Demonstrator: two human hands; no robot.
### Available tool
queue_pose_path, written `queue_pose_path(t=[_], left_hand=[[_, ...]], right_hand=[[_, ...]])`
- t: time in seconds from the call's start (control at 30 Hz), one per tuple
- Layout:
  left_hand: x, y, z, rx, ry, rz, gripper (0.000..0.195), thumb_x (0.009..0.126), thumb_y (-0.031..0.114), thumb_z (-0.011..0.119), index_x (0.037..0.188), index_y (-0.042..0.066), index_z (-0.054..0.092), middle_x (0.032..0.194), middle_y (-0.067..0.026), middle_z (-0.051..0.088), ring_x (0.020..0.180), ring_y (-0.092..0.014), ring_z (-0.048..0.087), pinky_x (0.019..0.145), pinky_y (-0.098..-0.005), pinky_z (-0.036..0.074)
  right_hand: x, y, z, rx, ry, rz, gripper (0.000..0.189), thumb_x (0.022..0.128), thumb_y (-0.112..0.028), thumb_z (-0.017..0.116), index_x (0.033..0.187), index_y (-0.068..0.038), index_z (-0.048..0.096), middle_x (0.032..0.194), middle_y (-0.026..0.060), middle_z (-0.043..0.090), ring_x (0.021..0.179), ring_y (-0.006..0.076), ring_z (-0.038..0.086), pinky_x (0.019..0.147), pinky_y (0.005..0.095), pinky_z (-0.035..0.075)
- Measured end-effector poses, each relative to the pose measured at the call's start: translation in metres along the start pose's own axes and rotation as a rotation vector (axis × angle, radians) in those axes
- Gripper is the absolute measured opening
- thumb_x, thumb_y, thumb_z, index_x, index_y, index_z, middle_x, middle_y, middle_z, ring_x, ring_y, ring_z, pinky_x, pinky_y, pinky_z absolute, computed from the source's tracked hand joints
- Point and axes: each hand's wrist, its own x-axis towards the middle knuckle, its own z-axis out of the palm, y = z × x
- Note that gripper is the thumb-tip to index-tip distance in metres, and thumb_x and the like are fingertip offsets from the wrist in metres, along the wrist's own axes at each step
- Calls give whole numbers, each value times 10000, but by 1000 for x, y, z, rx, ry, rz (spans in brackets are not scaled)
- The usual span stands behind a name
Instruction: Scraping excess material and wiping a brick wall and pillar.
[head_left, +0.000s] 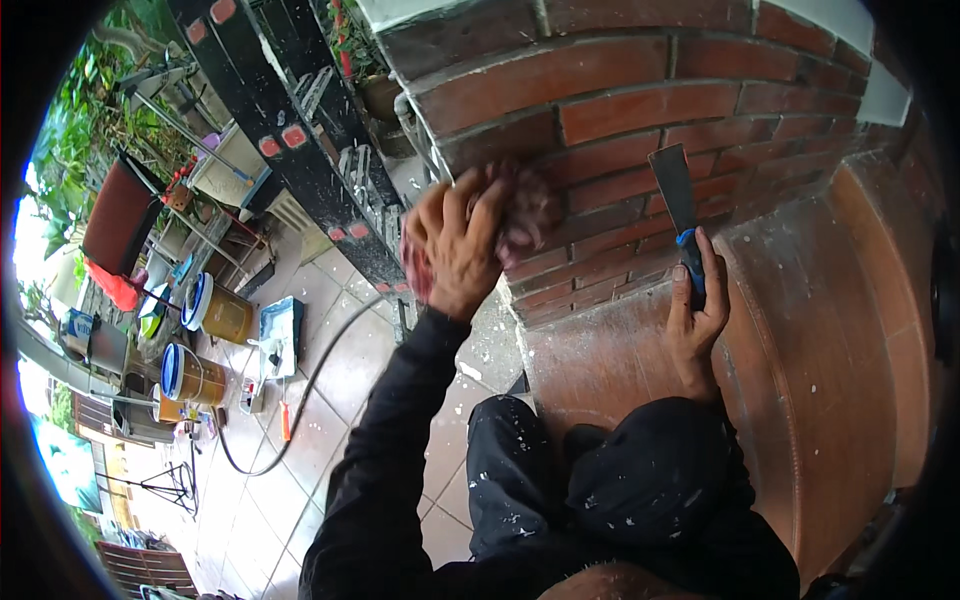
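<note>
My left hand (456, 247) grips a crumpled, pinkish-red cloth (525, 210) at the near left corner of a brick-faced wall (615, 112). Part of the cloth also shows past the left side of the hand, and it looks slightly blurred. In my right hand (699, 300) is a putty knife (675, 191) with a flat metal blade and a blue and black handle. Its blade points up, in front of the lower brick courses. Whether the blade touches the bricks, I cannot tell.
Terracotta-tiled steps (810, 300) curve around the right. A black ladder-like frame (300, 142) with red patches stands left of the wall. On the floor tiles lie a paint tray (294, 337), a black hose (311, 397) and an orange-handled tool (285, 421), near lidded buckets (229, 311).
</note>
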Motion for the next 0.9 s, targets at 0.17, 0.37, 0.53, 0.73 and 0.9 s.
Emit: queue_pose_path(t=[0.17, 0.37, 0.53, 0.73, 0.9], left_hand=[[160, 6, -22, 96, 451, 43, 329, 847, 193, 579, 1166, 220, 657, 1078, -76, 575, 1008, -295, 509, 853, -447, 343], [107, 28, 11, 83, 255, 239, 238, 835, 240, 599, 1062, 253, 670, 1080, -19, 575, 1032, -261, 543, 797, -428, 377], [154, 46, -3, 73, 67, 338, 246, 827, 226, 622, 1071, 232, 654, 1127, -14, 572, 1014, -263, 523, 833, -400, 407], [98, -46, -66, 70, 72, 231, 346, 802, 339, 710, 1130, 233, 734, 1191, 25, 654, 1008, -210, 583, 863, -385, 383], [129, -8, -51, 26, 207, 243, 289, 824, 248, 658, 1108, 251, 717, 1101, 2, 620, 996, -226, 577, 815, -376, 391]], right_hand=[[-5, -1, 26, 99, -60, -15, 451, 963, -10, 574, 1414, -3, 555, 1045, 143, 605, 908, 246, 593, 789, 347, 482], [-5, 2, 10, 50, -120, 45, 474, 960, 8, 548, 1433, 17, 527, 1067, 151, 602, 934, 245, 594, 806, 332, 481], [-1, -3, 7, 77, -53, 19, 464, 979, -27, 552, 1438, 25, 516, 1028, 134, 578, 895, 217, 556, 776, 322, 455], [6, -1, -10, 37, 2, -3, 441, 987, -38, 559, 1423, 28, 532, 1001, 127, 581, 890, 208, 553, 770, 323, 456], [9, -6, 3, 93, 107, 31, 429, 1002, -56, 558, 1422, 29, 533, 1095, 152, 619, 973, 229, 587, 835, 336, 478]])
